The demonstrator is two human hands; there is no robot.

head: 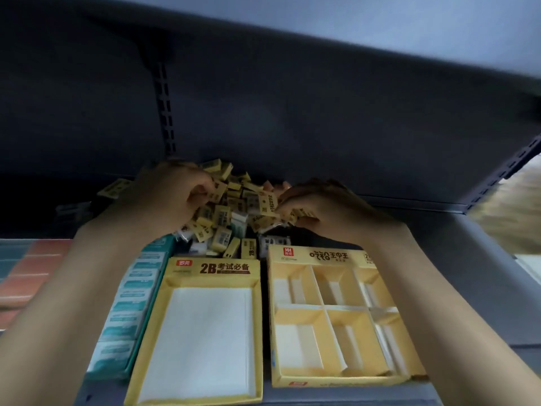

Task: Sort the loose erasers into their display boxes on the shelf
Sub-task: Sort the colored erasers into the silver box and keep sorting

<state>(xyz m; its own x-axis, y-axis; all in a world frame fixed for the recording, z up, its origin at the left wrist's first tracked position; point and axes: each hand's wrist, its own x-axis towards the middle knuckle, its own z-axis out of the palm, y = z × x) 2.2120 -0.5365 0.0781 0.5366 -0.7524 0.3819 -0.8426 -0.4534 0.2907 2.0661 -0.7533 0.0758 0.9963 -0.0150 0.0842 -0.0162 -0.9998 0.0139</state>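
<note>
Both hands reach to the back of the shelf (456, 259), where the pile of loose erasers (234, 212) lies against the rear wall. The pile consists mainly of small yellow wrapped blocks, with a few white ones at its near side.

The left hand (172, 191) rests on the left side of the pile, fingers curled down into it around several erasers. The right hand (316, 206) rests on the right side, fingers curled likewise, with yellow erasers pinched under the fingertips (the exact count in either hand cannot be told).

Two yellow display boxes stand open at the front edge of the shelf, just before the pile. The left box (210, 276) bears a "2B" header and has a single white-floored compartment holding no erasers. The right box (330, 317), just beside it, is divided into six compartments, likewise unfilled.

A teal box (128, 306) of white-and-teal packs touches the left side of the 2B box. Red-orange packs (32, 276) lie toward the left edge of the shelf.
</note>
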